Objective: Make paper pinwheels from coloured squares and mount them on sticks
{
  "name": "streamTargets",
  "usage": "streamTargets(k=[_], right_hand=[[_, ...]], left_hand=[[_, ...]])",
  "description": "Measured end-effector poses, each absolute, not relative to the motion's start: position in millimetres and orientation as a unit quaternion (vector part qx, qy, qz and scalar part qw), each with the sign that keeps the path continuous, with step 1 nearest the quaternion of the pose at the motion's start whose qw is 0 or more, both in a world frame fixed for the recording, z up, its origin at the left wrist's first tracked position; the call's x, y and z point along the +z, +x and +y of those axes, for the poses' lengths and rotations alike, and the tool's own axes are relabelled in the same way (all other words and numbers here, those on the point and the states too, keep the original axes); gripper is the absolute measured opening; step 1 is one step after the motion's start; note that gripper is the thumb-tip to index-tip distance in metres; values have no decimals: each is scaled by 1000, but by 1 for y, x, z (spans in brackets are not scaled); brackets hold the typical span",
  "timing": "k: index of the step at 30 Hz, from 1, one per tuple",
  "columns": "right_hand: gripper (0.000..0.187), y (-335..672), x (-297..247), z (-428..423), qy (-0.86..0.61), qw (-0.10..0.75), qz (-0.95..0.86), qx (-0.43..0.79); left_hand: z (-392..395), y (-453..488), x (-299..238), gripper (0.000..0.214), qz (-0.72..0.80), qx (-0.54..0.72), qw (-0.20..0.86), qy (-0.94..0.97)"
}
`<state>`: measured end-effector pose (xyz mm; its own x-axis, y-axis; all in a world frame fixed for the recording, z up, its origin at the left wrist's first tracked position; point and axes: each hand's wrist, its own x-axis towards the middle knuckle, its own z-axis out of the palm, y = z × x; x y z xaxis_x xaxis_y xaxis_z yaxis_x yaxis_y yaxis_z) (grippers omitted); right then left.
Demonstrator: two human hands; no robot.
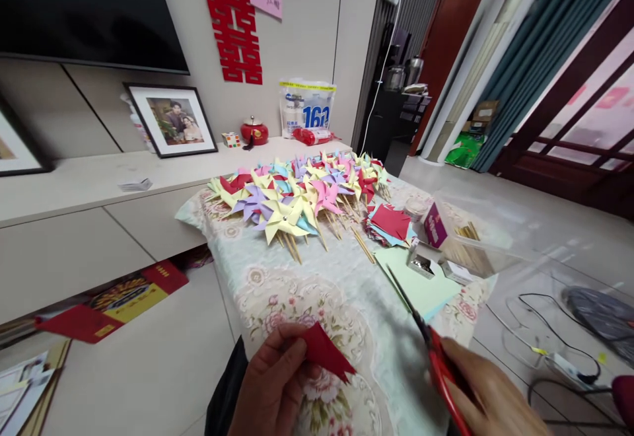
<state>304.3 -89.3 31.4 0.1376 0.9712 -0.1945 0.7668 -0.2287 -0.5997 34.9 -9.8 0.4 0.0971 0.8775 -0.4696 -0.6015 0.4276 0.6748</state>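
Left hand (270,390): low in the frame, fingers pinched on a folded red paper piece (324,353), a triangle with its point held out over the flowered tablecloth (317,290).

Right hand (490,396): closed around the red handles of a pair of scissors (421,330). Blades point up and away, toward the far end of the table, and lie nearly closed. The tips are well apart from the red paper, so no cut is under way at this instant.

Just beyond the scissor tips: a pale green sheet (426,287) lying flat, with small metal clips or boxes (421,264) on its far edge. Past that, a stack of cut coloured squares (391,224), red on top, and a purple box (436,224) beside a clear container of wooden sticks (468,248).

Far end of the table: a large heap of finished paper pinwheels (302,195) on sticks, in yellow, purple, pink, red and blue.

Judged progress: many pinwheels are already made. The stack of squares, the loose sticks and the piece in hand suggest more remain. The red piece looks folded only, not yet slit.

Background: a low cabinet (89,185) with a framed photograph (173,119), a red pot (254,132) and a white bag (306,109).
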Motion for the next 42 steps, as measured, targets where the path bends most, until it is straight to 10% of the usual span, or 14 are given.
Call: streamTargets(k=[7, 17, 21, 29, 42], right_hand=[[30, 335, 19, -33, -803, -2, -595, 31], [27, 341, 19, -11, -794, -19, -607, 7], [25, 317, 37, -8, -753, 91, -652, 13], [28, 248, 24, 57, -511, 471, -473, 541], [40, 236, 1, 57, -454, 513, -299, 664]], left_hand=[[16, 53, -7, 33, 441, 533, 677, 251], [46, 77, -22, 25, 470, 555, 601, 331], [54, 85, -21, 23, 468, 557, 600, 332], [69, 91, -27, 25, 464, 554, 603, 339], [63, 85, -19, 18, 477, 530, 589, 381]])
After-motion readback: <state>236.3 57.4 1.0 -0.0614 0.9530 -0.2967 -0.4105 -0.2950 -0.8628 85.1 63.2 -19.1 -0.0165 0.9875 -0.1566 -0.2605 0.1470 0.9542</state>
